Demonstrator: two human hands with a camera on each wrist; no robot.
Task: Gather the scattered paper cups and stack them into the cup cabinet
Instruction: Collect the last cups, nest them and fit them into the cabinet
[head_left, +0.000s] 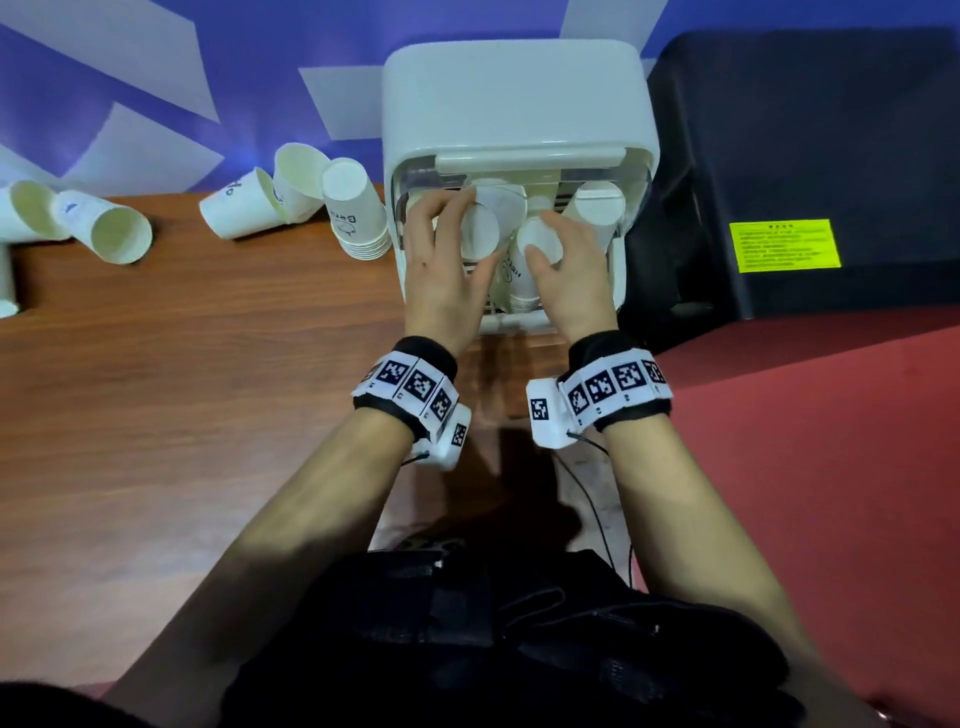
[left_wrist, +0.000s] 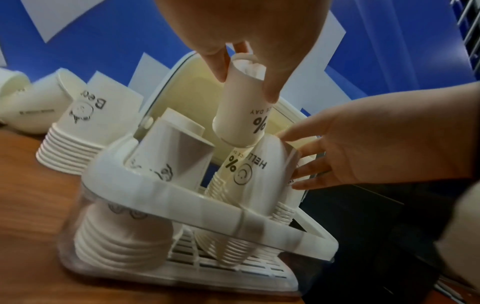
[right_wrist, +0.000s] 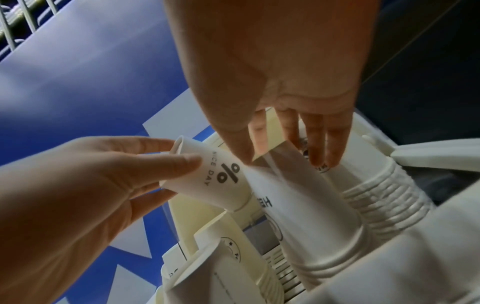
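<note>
The white cup cabinet (head_left: 514, 93) stands open at the table's back, with stacks of upturned paper cups inside its tray (left_wrist: 166, 195). My left hand (head_left: 470, 228) (left_wrist: 245, 88) pinches one upturned cup marked "%" (left_wrist: 241, 119) (right_wrist: 221, 181) by its base, just above a stack of like cups. My right hand (head_left: 543, 239) (right_wrist: 280, 158) holds the top of the neighbouring "HELLO" stack (left_wrist: 262, 185) (right_wrist: 298, 205) between thumb and straight fingers (left_wrist: 306, 160). Another stack (head_left: 358, 213) stands outside, left of the cabinet.
Loose cups lie on their sides on the wooden table (head_left: 182, 389) at the back left (head_left: 244, 205) (head_left: 111, 234). A black machine with a yellow label (head_left: 784, 244) stands right of the cabinet, and a red surface (head_left: 831, 467) lies in front of it.
</note>
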